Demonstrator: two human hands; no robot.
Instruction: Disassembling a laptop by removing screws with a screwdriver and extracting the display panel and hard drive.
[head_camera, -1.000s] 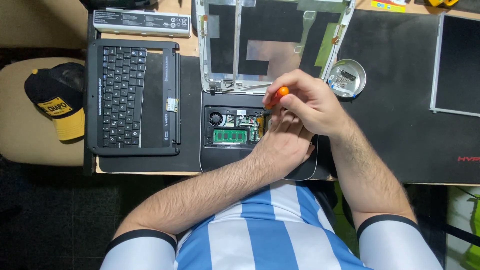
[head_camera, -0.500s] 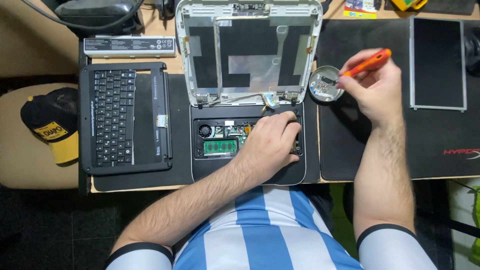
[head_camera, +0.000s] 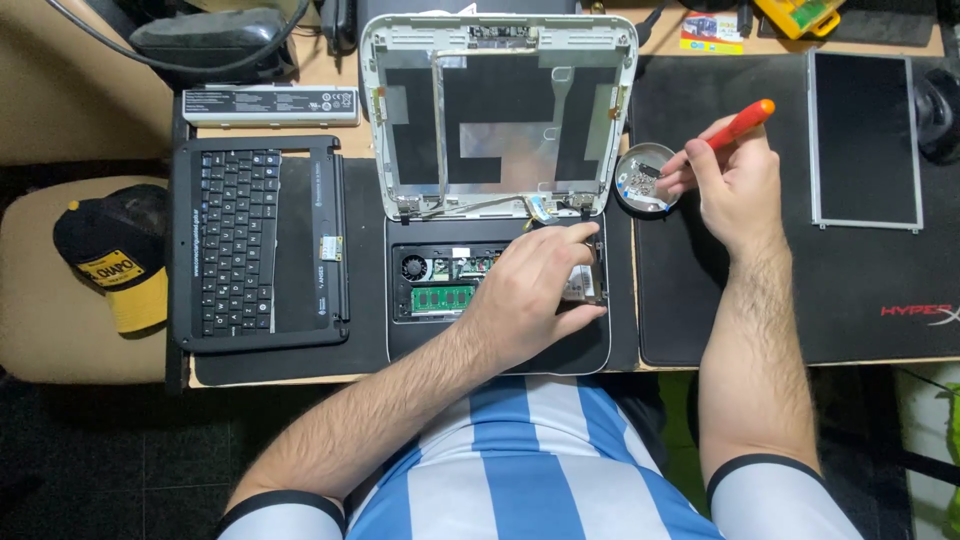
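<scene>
Orange screwdriver (head_camera: 738, 124) pinched in right hand (head_camera: 735, 185) fingers above screw dish (head_camera: 643, 178).

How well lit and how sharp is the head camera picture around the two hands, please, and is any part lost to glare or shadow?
Head view: even overhead light, both the left hand on the open laptop base and the right hand holding the orange screwdriver are sharp; mild sheen on the small metal dish; the floor below the desk edge falls into deep shadow; slight wide-angle bending at the edges.

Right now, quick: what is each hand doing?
Left hand: empty, lying flat on the opened laptop base.
Right hand: closed around an orange screwdriver, fingertips at the small round dish.
</scene>
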